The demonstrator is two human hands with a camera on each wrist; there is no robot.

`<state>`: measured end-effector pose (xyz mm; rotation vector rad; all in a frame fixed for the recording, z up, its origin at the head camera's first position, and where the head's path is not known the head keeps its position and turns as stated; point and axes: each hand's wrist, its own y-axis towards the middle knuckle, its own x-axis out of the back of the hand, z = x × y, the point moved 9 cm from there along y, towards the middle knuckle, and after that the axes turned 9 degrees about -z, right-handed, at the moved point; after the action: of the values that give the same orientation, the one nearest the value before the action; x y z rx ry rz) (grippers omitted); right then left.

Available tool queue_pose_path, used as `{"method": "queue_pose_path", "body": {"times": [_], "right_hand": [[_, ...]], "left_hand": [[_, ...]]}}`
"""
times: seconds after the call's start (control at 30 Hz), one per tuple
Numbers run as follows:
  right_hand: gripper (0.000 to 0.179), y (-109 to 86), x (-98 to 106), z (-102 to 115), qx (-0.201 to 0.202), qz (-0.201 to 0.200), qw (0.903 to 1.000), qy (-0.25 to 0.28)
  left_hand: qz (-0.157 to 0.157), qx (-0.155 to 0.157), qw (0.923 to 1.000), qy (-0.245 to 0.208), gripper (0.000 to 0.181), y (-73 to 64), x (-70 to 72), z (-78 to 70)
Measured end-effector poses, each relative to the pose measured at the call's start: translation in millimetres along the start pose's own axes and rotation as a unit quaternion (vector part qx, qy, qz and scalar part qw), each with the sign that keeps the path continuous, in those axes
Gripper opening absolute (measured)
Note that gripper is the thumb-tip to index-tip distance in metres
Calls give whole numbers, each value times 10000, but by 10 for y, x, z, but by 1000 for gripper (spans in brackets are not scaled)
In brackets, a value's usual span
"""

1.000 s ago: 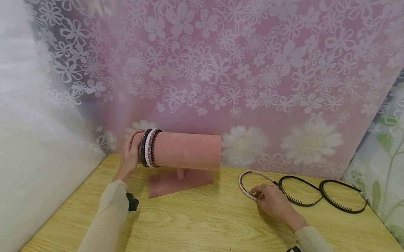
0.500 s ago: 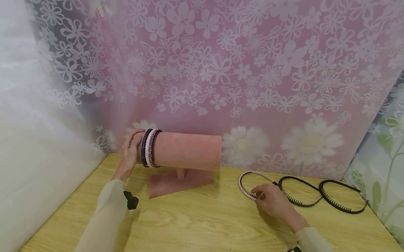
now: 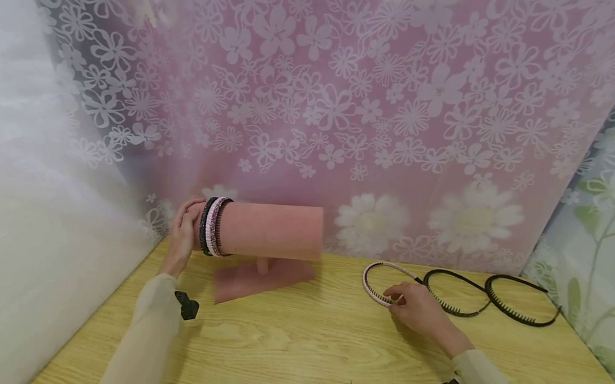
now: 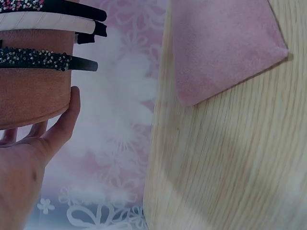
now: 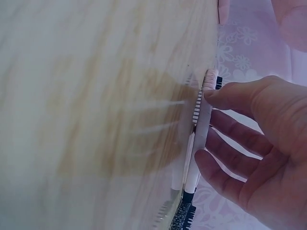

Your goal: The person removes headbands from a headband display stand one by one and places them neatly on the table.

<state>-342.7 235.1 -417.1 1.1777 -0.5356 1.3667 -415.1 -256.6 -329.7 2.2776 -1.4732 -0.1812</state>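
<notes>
In the head view my left hand (image 3: pixel 181 233) holds the left end of a pink padded headband stand (image 3: pixel 270 230). Three toothed headbands circle the roll beside that hand: a black glittery one (image 3: pixel 203 227), a pale pink one (image 3: pixel 211 225) and a sparkly dark one (image 3: pixel 217 225). From the left wrist, the fingers (image 4: pixel 67 120) reach up the roll's end. My right hand (image 3: pixel 420 309) pinches the near side of a light pink headband (image 3: pixel 371 290) lying on the table; in the right wrist view the thumb (image 5: pixel 230 96) presses on its band.
Two black toothed headbands, a middle one (image 3: pixel 453 312) and a far right one (image 3: pixel 517 317), lie in a row with the pink one. The wooden table (image 3: pixel 282 343) meets a flowered pink curtain (image 3: pixel 309 130) behind. White sheeting (image 3: pixel 58 206) stands at left.
The stand has slid a little to the left together with my left hand and its three headbands. My right hand keeps its place on the light pink headband.
</notes>
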Motion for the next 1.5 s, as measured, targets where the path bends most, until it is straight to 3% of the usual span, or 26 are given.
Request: {"method": "queue_pose_path", "body": {"times": [0.17, 0.3, 0.53, 0.73, 0.97, 1.5], "right_hand": [[23, -8, 20, -15, -140, 61, 9999, 67], [25, -3, 141, 38, -108, -127, 9998, 114], [24, 89, 447, 327, 717, -970, 9926, 92], [26, 227, 625, 642, 1278, -1357, 9822, 243], [29, 422, 700, 981, 1576, -1501, 9758, 214], [43, 742, 816, 1729, 2569, -1910, 9418, 1024]], "left_hand": [[-199, -3, 9997, 120, 40, 78, 118, 161], [-221, 1, 9996, 148, 40, 76, 158, 165], [-219, 31, 9996, 164, 39, 94, 158, 168], [-221, 106, 9995, 184, 39, 95, 207, 190], [-206, 367, 9983, 396, 39, 124, 250, 241], [-122, 219, 9986, 471, 42, 91, 243, 228]]}}
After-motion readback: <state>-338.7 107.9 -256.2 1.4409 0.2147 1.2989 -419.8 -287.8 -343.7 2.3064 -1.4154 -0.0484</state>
